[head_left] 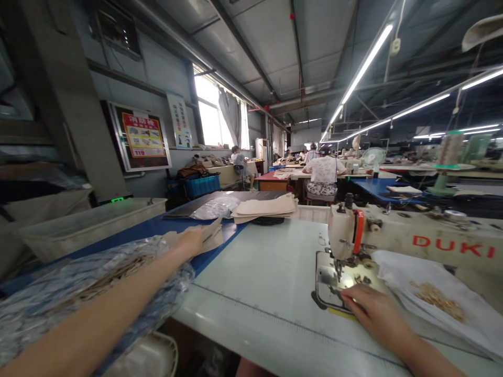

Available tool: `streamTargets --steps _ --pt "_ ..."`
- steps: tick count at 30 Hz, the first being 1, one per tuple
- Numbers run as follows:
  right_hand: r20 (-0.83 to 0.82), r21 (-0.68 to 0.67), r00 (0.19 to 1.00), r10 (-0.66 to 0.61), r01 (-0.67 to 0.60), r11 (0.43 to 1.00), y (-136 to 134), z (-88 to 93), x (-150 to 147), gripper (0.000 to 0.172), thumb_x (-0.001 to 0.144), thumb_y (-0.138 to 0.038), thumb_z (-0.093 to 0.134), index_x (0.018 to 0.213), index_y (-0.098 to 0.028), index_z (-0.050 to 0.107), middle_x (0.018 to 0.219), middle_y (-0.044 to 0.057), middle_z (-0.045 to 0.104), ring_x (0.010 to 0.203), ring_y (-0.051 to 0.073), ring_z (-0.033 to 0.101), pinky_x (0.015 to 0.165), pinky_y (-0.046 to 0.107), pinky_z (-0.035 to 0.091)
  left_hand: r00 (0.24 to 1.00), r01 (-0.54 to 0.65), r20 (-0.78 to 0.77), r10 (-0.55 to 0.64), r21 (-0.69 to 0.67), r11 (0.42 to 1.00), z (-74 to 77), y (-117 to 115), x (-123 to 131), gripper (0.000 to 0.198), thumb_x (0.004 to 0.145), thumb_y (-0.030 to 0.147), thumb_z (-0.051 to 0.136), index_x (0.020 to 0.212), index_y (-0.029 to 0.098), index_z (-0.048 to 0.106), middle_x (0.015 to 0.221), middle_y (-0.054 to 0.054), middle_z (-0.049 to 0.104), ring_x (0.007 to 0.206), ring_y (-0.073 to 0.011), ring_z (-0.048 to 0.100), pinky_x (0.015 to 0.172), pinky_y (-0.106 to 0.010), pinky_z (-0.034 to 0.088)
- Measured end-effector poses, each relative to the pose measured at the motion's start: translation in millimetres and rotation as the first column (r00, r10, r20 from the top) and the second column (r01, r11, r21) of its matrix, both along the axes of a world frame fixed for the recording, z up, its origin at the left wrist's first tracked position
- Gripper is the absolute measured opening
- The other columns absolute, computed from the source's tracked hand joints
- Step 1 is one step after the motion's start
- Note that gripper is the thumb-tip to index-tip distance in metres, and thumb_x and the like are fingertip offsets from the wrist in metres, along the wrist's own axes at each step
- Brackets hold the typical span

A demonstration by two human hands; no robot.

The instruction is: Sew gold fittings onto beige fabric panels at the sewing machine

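My left hand [191, 242] reaches out over the left side of the table, its fingers closed around beige fabric pieces [212, 235]. Motion blur softens that hand, and how many pieces it grips cannot be made out. Under my left forearm lies a clear plastic bag [165, 293] with more beige pieces [118, 277] inside. On the other side, my right hand [371, 309] is beside the lit needle area of a sewing machine [346, 230]. Its thumb and fingers are pinched together at the edge of the metal clamp frame [319, 277]; whatever lies between them is hidden.
A white cloth [424, 269] holding small gold-coloured parts [440, 299] lies right of my right hand. Stacked beige panels [265, 207] and a crumpled plastic bag [216, 208] sit at the table's back. A white bin [94, 225] stands left. Co-workers sit farther off.
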State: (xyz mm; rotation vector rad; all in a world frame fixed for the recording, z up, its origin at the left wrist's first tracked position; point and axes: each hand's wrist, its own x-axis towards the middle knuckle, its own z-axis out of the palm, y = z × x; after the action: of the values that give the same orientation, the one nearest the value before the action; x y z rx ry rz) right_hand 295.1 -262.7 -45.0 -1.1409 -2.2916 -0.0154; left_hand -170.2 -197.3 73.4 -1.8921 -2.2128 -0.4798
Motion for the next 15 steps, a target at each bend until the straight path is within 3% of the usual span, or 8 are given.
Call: streamTargets --steps 3,6,10,12,15 --pt "0.015 0.003 1.000 -0.011 0.011 1.000 -3.2 6.0 -2.6 0.025 0.093 -0.023 0.040 0.087 -0.020 0.064 0.082 0.005 0.068 0.076 0.017 0.062 0.070 0.028 0.048 0.999 -0.013 -0.047 0.009 -0.076 0.997 19.9 -9.8 26.4 0.025 0.079 0.030 0.046 0.082 0.011 0.061 0.083 -0.018 0.068 0.082 -0.0315 0.065 0.070 -0.038 0.047" --pt "0.038 0.015 0.999 -0.017 0.016 1.000 -5.0 10.5 -4.2 0.027 0.093 -0.023 0.039 0.085 -0.019 0.064 0.080 0.005 0.067 0.075 0.017 0.062 0.069 0.028 0.047 0.991 0.127 -0.028 -0.134 -0.175 0.976 23.0 -17.8 68.7 0.018 0.077 0.024 0.047 0.081 0.014 0.061 0.086 -0.016 0.067 0.087 -0.0306 0.063 0.075 -0.039 0.046" --pt "0.052 0.016 0.998 -0.027 0.026 1.000 -7.0 14.1 -5.9 0.028 0.093 -0.023 0.039 0.085 -0.019 0.065 0.078 0.005 0.067 0.074 0.017 0.061 0.068 0.027 0.046 0.925 0.380 0.139 -0.353 -0.343 0.859 -1.5 -33.3 143.5 0.012 0.070 0.019 0.051 0.059 0.017 0.057 0.073 -0.009 0.067 0.077 -0.0262 0.064 0.071 -0.034 0.047" --pt "0.051 0.027 0.998 -0.032 0.030 0.999 -8.6 15.4 -6.7 0.027 0.094 -0.024 0.038 0.088 -0.019 0.065 0.078 0.006 0.067 0.075 0.017 0.061 0.069 0.027 0.047 0.867 0.496 0.264 -0.423 -0.369 0.786 -20.6 -42.1 182.3 0.012 0.070 0.023 0.052 0.060 0.019 0.057 0.071 -0.006 0.067 0.074 -0.0232 0.064 0.066 -0.030 0.047" --pt "0.044 0.062 0.998 -0.045 0.042 0.997 -10.9 16.3 -7.6 0.026 0.093 -0.026 0.040 0.103 -0.017 0.062 0.089 0.008 0.068 0.082 0.019 0.062 0.073 0.030 0.048 0.796 0.586 0.405 -0.450 -0.329 0.741 -49.9 -50.2 230.1 0.013 0.073 0.030 0.052 0.069 0.020 0.059 0.075 -0.006 0.067 0.074 -0.0218 0.064 0.062 -0.028 0.047"
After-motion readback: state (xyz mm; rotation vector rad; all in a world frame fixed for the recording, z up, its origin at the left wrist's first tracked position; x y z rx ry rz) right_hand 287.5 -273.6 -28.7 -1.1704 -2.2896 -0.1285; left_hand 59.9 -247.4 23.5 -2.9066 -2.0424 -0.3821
